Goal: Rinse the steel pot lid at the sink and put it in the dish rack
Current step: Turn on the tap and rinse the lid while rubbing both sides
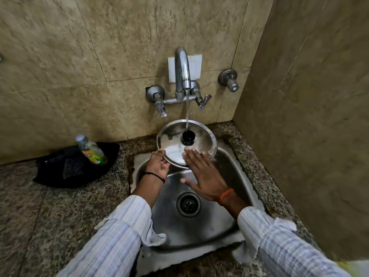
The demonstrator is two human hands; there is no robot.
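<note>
Head view: our left hand [158,163] grips lid [199,136] at its near-left rim; right hand [201,174], spread flat, touches near edge under tap [182,70].

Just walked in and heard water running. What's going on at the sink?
A person is rinsing a steel lid over the sink. The left hand grips the lid's near rim and holds it tilted under the tap, whose stream lands on the black knob. The right hand is open, fingers flat against the lid's surface, apparently wiping it. A soap bottle lies in a black tray on the counter to the left. No dish rack is in view.
</note>
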